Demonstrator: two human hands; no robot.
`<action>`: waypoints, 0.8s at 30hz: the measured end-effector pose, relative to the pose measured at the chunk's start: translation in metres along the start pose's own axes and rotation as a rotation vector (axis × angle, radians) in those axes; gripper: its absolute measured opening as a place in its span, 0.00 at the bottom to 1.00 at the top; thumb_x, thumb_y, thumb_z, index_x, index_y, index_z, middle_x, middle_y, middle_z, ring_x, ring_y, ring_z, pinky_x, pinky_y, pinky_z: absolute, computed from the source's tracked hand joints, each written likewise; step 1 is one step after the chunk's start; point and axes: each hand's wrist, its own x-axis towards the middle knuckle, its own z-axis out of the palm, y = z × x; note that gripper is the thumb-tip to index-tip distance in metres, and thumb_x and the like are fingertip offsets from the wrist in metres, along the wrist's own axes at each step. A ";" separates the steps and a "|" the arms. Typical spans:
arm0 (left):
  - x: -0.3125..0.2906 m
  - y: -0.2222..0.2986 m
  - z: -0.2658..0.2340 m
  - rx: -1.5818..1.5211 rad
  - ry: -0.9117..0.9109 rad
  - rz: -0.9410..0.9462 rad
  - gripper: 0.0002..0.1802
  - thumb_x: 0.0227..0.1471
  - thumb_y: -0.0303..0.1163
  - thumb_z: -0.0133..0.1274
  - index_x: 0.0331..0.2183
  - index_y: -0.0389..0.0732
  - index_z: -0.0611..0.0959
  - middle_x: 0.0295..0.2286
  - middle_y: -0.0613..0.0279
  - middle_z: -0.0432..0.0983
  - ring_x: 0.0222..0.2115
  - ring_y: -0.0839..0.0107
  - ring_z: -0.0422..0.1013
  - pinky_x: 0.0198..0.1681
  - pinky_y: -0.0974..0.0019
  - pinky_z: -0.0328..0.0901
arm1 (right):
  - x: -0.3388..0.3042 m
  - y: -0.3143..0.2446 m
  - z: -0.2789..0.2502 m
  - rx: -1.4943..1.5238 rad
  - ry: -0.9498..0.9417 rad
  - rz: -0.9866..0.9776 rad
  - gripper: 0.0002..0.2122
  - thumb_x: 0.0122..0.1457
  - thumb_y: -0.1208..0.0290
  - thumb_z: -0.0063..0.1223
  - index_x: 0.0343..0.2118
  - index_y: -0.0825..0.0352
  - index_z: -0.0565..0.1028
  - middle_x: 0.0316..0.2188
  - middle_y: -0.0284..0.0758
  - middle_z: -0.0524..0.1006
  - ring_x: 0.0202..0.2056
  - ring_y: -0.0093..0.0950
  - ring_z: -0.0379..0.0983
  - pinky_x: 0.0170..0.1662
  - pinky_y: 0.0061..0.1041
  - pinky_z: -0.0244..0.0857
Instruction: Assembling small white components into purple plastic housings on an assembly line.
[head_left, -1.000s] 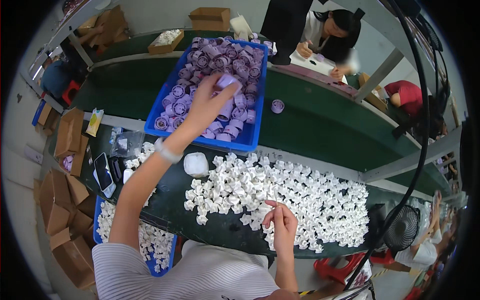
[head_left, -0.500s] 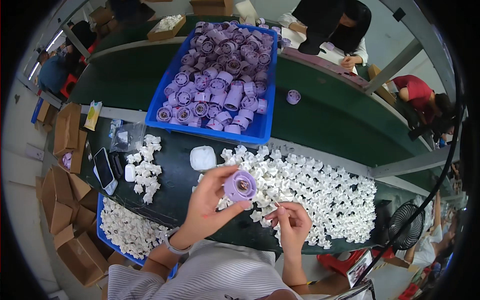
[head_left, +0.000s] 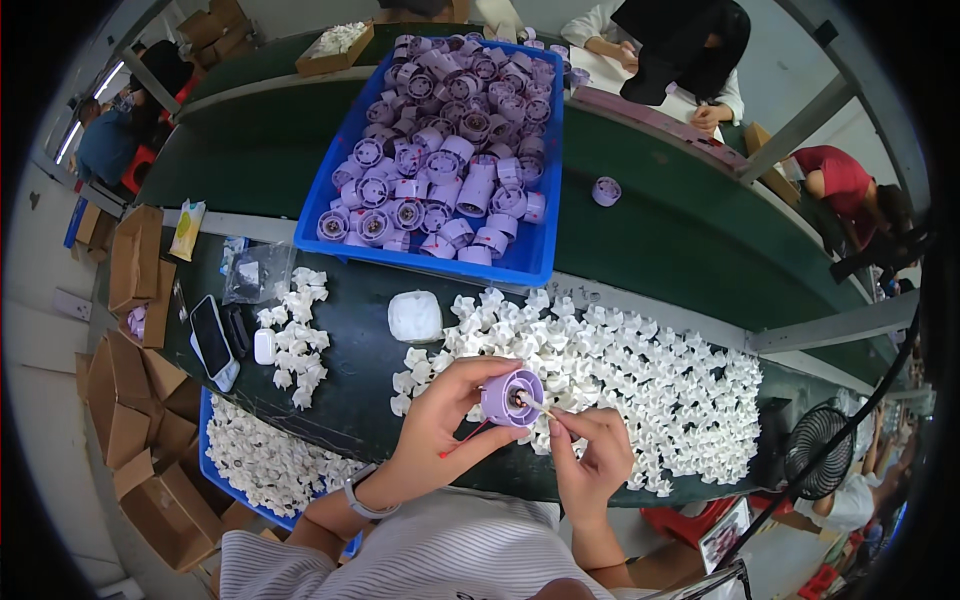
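My left hand (head_left: 435,432) is closed around a lilac plastic cylinder (head_left: 494,403), its open end tilted toward my right hand. Inside the cylinder, coppery and dark parts show at the centre. A thin red wire (head_left: 472,432) hangs from it across my left palm. My right hand (head_left: 598,462) pinches a thin whitish stick (head_left: 541,408), whose tip reaches into the cylinder's centre; its exact kind is too small to tell. Many small white angular plastic pieces (head_left: 660,400) lie spread on the dark table (head_left: 365,385) under and beside both hands.
Beyond my hands stands a blue bin (head_left: 425,268) heaped with lilac cylinders. A white wrapped block (head_left: 414,317), a phone (head_left: 209,338) and a plastic bag (head_left: 258,273) lie on the table. One loose lilac cylinder (head_left: 606,191) sits on the green belt (head_left: 690,235). Right: a black fan (head_left: 818,450).
My left hand has moved right and slightly down with the lilac cylinder. The stick in my right hand, apart from the cylinder before, now has its tip inside it.
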 end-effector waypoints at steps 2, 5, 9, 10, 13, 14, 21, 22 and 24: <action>0.000 0.000 -0.001 0.001 0.005 -0.011 0.33 0.38 0.11 0.58 0.49 0.32 0.66 0.48 0.51 0.64 0.51 0.66 0.63 0.53 0.64 0.60 | 0.000 0.000 0.000 -0.025 0.004 -0.021 0.11 0.43 0.84 0.61 0.32 0.68 0.79 0.25 0.33 0.72 0.24 0.20 0.67 0.26 0.16 0.61; -0.002 0.001 -0.002 -0.012 0.001 -0.030 0.33 0.38 0.11 0.58 0.49 0.32 0.66 0.49 0.51 0.63 0.51 0.66 0.62 0.53 0.64 0.60 | -0.001 -0.001 -0.001 -0.069 -0.001 -0.074 0.11 0.43 0.85 0.61 0.32 0.68 0.79 0.25 0.33 0.72 0.25 0.22 0.68 0.27 0.17 0.62; -0.003 0.002 -0.002 -0.003 0.006 -0.022 0.33 0.38 0.11 0.58 0.48 0.32 0.66 0.49 0.50 0.63 0.51 0.66 0.63 0.53 0.64 0.60 | 0.000 -0.005 0.000 -0.080 -0.013 -0.104 0.11 0.41 0.85 0.63 0.29 0.69 0.79 0.24 0.33 0.71 0.25 0.24 0.68 0.27 0.18 0.62; -0.003 0.003 -0.002 -0.004 0.002 -0.030 0.33 0.38 0.11 0.58 0.48 0.32 0.66 0.49 0.50 0.63 0.51 0.66 0.63 0.53 0.64 0.60 | 0.001 -0.005 0.000 -0.077 -0.027 -0.133 0.10 0.40 0.86 0.63 0.28 0.69 0.78 0.24 0.33 0.71 0.24 0.24 0.67 0.27 0.19 0.61; -0.003 0.002 -0.003 -0.005 -0.002 -0.036 0.33 0.38 0.10 0.58 0.48 0.32 0.66 0.49 0.50 0.63 0.51 0.65 0.63 0.53 0.64 0.60 | 0.002 -0.005 0.000 -0.111 -0.050 -0.186 0.10 0.39 0.86 0.63 0.27 0.69 0.77 0.24 0.33 0.70 0.24 0.24 0.66 0.26 0.19 0.60; -0.003 0.002 -0.003 -0.005 -0.002 -0.037 0.33 0.38 0.10 0.58 0.48 0.32 0.66 0.48 0.50 0.63 0.50 0.65 0.63 0.53 0.64 0.60 | 0.002 -0.004 0.001 -0.111 -0.051 -0.186 0.10 0.39 0.86 0.63 0.27 0.69 0.77 0.24 0.33 0.70 0.24 0.24 0.66 0.26 0.19 0.60; -0.003 0.001 -0.004 -0.001 -0.001 -0.026 0.33 0.37 0.11 0.58 0.48 0.32 0.66 0.48 0.50 0.64 0.50 0.65 0.63 0.53 0.63 0.60 | 0.000 0.003 0.004 -0.149 0.065 -0.102 0.08 0.43 0.86 0.60 0.27 0.69 0.75 0.24 0.33 0.70 0.24 0.25 0.65 0.26 0.21 0.59; -0.004 0.000 -0.005 0.008 0.006 -0.019 0.33 0.37 0.10 0.58 0.48 0.33 0.66 0.48 0.50 0.64 0.50 0.65 0.64 0.53 0.63 0.61 | 0.000 0.007 0.003 -0.132 0.095 -0.033 0.06 0.46 0.86 0.57 0.27 0.70 0.74 0.24 0.34 0.70 0.24 0.26 0.65 0.27 0.21 0.58; -0.005 -0.001 -0.006 0.014 0.007 -0.013 0.33 0.37 0.10 0.58 0.48 0.33 0.66 0.48 0.50 0.65 0.50 0.65 0.64 0.52 0.62 0.61 | 0.006 0.016 0.001 -0.126 0.144 -0.016 0.03 0.49 0.84 0.53 0.25 0.70 0.73 0.23 0.34 0.70 0.23 0.26 0.64 0.28 0.21 0.58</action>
